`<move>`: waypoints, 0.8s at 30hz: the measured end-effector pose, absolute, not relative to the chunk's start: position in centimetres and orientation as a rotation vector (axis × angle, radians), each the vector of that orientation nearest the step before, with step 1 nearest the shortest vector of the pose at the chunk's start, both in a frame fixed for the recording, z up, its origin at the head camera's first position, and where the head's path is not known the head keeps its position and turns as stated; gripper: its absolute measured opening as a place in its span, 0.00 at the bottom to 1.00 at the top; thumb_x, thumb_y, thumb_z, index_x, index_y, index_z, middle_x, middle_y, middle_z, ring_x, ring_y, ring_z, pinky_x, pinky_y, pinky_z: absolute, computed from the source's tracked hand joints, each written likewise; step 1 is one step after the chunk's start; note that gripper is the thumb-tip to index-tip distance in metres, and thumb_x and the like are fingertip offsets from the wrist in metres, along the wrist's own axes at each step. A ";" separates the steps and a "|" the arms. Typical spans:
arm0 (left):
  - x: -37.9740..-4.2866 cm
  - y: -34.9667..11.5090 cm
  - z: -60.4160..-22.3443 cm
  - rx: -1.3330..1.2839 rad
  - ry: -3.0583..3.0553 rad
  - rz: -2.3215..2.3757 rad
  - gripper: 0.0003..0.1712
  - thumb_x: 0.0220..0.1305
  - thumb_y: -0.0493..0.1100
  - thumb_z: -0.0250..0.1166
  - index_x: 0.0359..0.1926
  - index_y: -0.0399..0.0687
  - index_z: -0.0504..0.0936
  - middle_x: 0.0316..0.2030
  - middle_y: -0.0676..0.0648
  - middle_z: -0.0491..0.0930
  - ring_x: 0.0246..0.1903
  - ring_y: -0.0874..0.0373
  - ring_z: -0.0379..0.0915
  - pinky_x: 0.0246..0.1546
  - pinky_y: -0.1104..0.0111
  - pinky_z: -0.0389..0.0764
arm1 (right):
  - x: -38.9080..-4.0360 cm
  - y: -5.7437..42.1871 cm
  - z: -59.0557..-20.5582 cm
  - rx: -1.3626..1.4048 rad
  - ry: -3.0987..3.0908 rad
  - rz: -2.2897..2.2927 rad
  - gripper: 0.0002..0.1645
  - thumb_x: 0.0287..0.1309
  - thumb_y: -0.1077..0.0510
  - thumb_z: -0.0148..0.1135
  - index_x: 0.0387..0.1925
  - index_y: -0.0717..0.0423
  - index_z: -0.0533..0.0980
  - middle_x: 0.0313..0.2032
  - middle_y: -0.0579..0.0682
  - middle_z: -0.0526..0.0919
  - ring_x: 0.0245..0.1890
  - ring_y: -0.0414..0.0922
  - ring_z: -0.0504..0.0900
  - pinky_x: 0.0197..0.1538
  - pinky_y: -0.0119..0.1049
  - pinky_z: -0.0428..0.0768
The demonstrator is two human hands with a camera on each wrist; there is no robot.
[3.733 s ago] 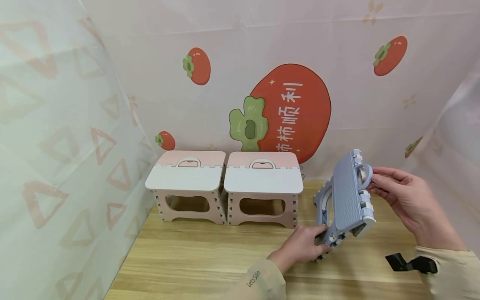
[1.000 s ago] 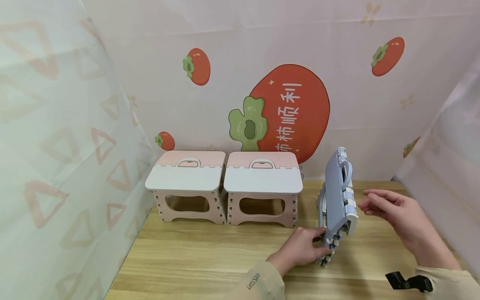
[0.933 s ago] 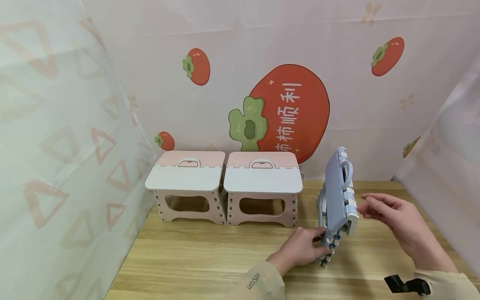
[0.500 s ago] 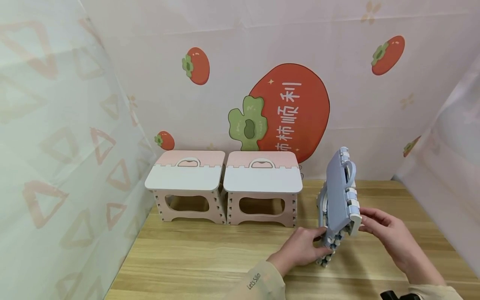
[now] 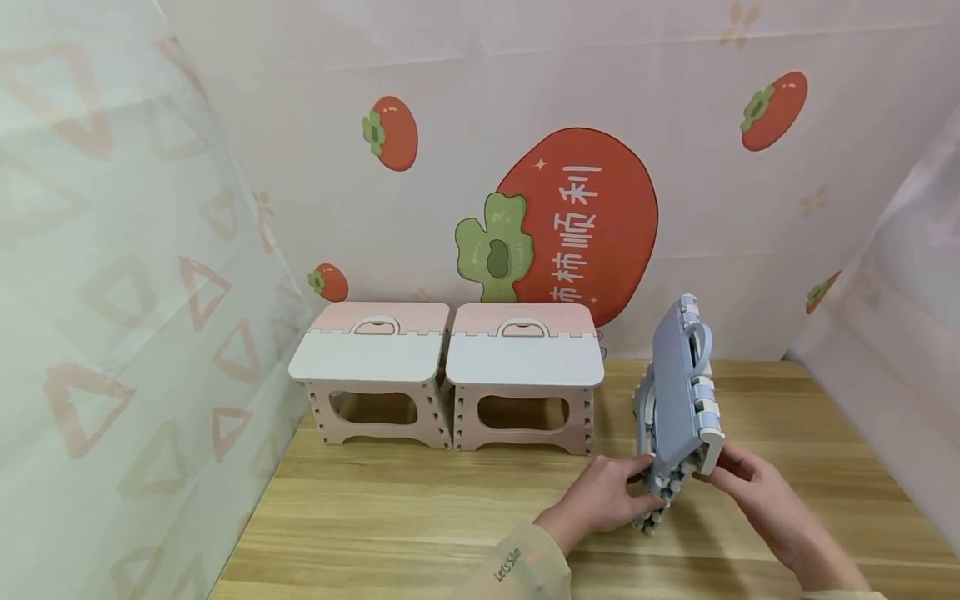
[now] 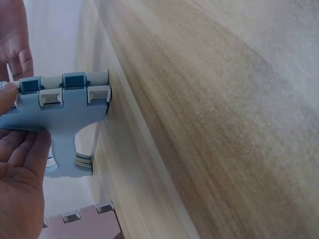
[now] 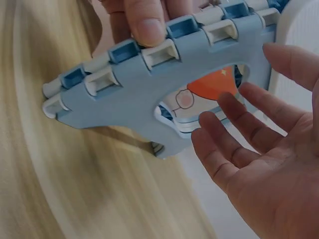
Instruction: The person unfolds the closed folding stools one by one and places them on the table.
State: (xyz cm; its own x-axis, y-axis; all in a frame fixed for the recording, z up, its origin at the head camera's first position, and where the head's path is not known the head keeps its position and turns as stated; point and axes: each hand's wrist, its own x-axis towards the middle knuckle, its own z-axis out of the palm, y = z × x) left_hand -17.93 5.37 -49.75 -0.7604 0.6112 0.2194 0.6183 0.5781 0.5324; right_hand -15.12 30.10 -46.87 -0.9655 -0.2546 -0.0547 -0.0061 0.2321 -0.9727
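Note:
A light blue folding stool [image 5: 672, 392] stands on edge and partly folded at the right of the table, its curved carry handle [image 5: 702, 348] facing right. My left hand [image 5: 602, 497] grips its near leg panel, with the thumb on the hinged edge and the fingers through the panel's cutout, as the left wrist view shows. Beside the lower right side of the stool is my right hand [image 5: 761, 504]. In the right wrist view that hand's fingers [image 7: 234, 127] are spread and loosely bent at the cutout of the blue leg panel [image 7: 124, 107], gripping nothing.
Two pink and white folding stools [image 5: 367, 358] stand unfolded side by side at the back left of the wooden table [image 5: 390, 533]. A printed cloth backdrop [image 5: 712, 208] rises close behind them, and more cloth walls [image 5: 135, 292] bound the sides.
My right hand has left the stool's handle, drawn back, then moved down and in to its lower right side. The blue stool has tipped more upright and folded narrower. My left hand keeps its grip.

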 end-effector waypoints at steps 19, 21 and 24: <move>-17.9 5.3 -50.0 -1.073 -2.757 -0.988 0.25 0.67 0.56 0.70 0.62 0.58 0.82 0.53 0.57 0.85 0.53 0.73 0.78 0.50 0.85 0.77 | -14.2 28.2 -47.6 -0.220 2.284 -1.865 0.27 0.73 0.62 0.57 0.71 0.53 0.69 0.56 0.29 0.80 0.56 0.30 0.77 0.53 0.26 0.77; -17.9 5.3 -50.0 -1.079 -2.749 -0.994 0.25 0.67 0.56 0.70 0.62 0.57 0.82 0.53 0.57 0.85 0.53 0.73 0.78 0.50 0.85 0.77 | -14.1 28.1 -47.7 -0.219 2.299 -1.866 0.28 0.72 0.62 0.58 0.70 0.55 0.69 0.55 0.30 0.80 0.55 0.30 0.78 0.53 0.26 0.78; -18.0 5.3 -50.1 -1.079 -2.745 -0.990 0.25 0.67 0.56 0.70 0.63 0.58 0.82 0.53 0.57 0.85 0.53 0.73 0.78 0.49 0.85 0.77 | -14.1 27.7 -47.7 -0.224 2.336 -1.858 0.29 0.71 0.62 0.60 0.71 0.60 0.67 0.55 0.30 0.80 0.55 0.31 0.79 0.53 0.27 0.79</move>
